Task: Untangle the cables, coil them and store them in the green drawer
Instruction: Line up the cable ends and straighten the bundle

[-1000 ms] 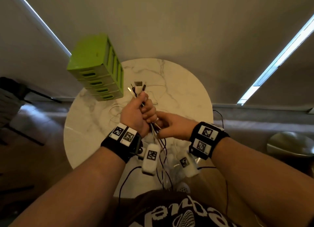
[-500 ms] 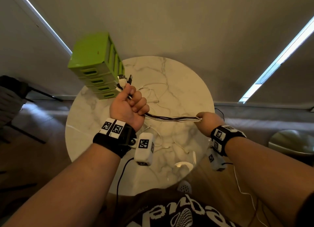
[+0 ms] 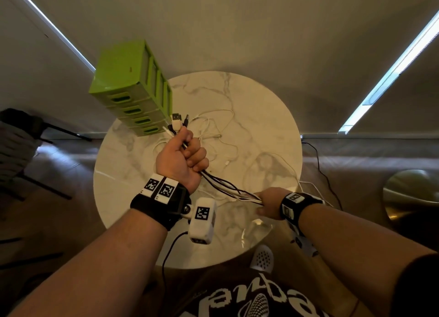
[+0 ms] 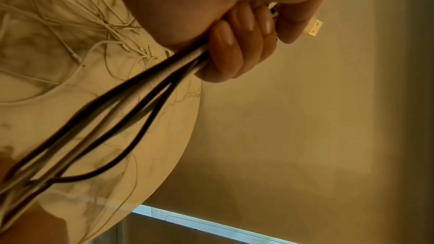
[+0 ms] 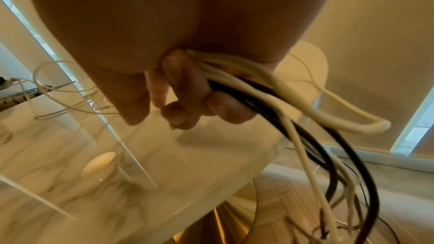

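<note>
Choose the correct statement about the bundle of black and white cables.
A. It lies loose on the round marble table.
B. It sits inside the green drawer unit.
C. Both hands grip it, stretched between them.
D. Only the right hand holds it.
C: the left hand and right hand each grip the bundle of black and white cables, which spans between them.

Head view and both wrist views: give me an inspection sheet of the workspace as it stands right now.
Surface: round marble table.
Job's things: green drawer unit at the table's far left, drawers shut; cable bundle stretched between the hands.
Clutter: loose white cables spread on the marble.
Grippers: left hand grips the bundle's plug end; right hand grips it further along.
Cables: black and white, plugs above the left fist, tails hanging past the right hand.
Surroundings: dark chair, round stool.
</note>
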`<state>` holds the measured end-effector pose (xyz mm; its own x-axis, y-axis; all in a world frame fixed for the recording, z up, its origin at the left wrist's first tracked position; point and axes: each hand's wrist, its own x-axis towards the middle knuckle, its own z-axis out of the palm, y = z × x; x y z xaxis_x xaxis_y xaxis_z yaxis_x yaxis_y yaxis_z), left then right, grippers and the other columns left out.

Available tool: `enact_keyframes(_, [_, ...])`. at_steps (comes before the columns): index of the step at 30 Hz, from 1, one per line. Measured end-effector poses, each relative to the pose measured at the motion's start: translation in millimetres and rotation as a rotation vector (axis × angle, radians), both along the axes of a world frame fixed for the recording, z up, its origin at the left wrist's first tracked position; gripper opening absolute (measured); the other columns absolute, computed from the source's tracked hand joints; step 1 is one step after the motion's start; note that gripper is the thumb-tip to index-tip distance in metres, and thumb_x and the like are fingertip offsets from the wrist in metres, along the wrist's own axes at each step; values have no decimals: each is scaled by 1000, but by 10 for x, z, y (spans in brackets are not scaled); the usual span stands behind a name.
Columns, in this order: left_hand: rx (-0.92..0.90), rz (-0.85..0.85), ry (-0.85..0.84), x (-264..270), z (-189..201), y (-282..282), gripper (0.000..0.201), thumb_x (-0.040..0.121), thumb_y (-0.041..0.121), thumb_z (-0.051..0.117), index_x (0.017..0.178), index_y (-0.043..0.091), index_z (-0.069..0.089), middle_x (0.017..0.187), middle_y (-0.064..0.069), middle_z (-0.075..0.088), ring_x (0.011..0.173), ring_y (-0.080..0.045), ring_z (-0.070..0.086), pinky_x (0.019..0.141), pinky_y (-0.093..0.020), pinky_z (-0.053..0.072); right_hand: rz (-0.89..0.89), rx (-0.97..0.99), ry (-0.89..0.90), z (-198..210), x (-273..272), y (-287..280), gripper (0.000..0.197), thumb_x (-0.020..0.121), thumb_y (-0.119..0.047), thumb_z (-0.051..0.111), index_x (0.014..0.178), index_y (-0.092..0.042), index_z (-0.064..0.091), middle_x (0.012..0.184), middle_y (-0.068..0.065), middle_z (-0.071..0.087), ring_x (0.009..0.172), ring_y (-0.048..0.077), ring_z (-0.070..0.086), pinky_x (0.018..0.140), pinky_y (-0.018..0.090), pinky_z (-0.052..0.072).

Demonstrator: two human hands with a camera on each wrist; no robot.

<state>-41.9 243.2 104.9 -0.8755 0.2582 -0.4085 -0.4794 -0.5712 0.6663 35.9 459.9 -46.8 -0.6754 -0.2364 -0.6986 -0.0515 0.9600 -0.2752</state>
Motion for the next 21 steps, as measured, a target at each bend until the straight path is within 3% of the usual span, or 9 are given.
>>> enact_keyframes(2, [-7,0,-1,17,-17,0,35,103,37,45,72,23,42,54,7,22,40,-8,18,36,-23,17,-95,16,38,-40,-19,4,44,94,-40,54,136,-26,57,109,6,70,99,31,67,87,40,57])
enact_keyframes(5, [-16,-3,-9,37,-49,14,34,104,35,45,72,22,42,54,7,23,41,-9,17,40,-24,15,-419,-9,90,-129,-75,172,70,91,-37,54,153,-16,30,127,16,64,112,35,64,89,40,54])
enact_keyframes(7, [-30,-5,-18,81,-82,69,34,104,34,44,72,22,42,54,7,24,42,-9,18,42,-25,16,-662,-16,99,-121,-116,302,78,89,-38,52,155,-8,23,137,19,57,120,36,60,95,40,51])
enact_keyframes(8, [-38,-8,-21,105,-100,117,34,104,34,44,72,22,42,54,7,24,42,-9,18,43,-25,16,-753,13,91,-100,-142,365,78,92,-35,52,156,-3,21,140,20,55,124,36,58,97,40,50])
enact_keyframes(10, [-47,-18,-25,142,-129,227,34,104,33,44,72,22,42,54,6,24,43,-10,18,43,-26,18,-882,59,92,-48,-170,478,67,94,-29,56,150,2,35,140,22,54,125,37,56,101,42,49])
enact_keyframes(13, [-40,-34,-18,121,-130,343,35,104,33,45,71,22,41,54,6,24,42,-9,18,41,-25,20,-833,32,77,46,-165,554,51,95,-29,57,139,-7,48,137,17,56,125,35,56,102,42,49])
enact_keyframes(16, [-5,-23,-4,11,-72,337,36,105,36,44,71,23,41,54,7,24,41,-9,17,40,-24,17,-641,-128,156,129,-142,502,22,98,-34,57,111,-21,68,114,7,71,105,28,65,87,35,51])
enact_keyframes(18, [30,15,22,-101,6,266,36,103,37,45,71,23,42,53,8,24,41,-8,17,40,-24,16,-593,-258,162,184,-91,452,23,98,-40,59,100,-22,74,95,1,72,90,22,66,79,32,51])
enact_keyframes(21, [64,86,77,-297,148,80,31,97,38,50,71,23,43,52,9,24,41,-8,17,40,-24,16,-570,-360,81,233,48,414,35,99,-48,58,92,-18,76,68,-5,60,64,12,56,60,25,41])
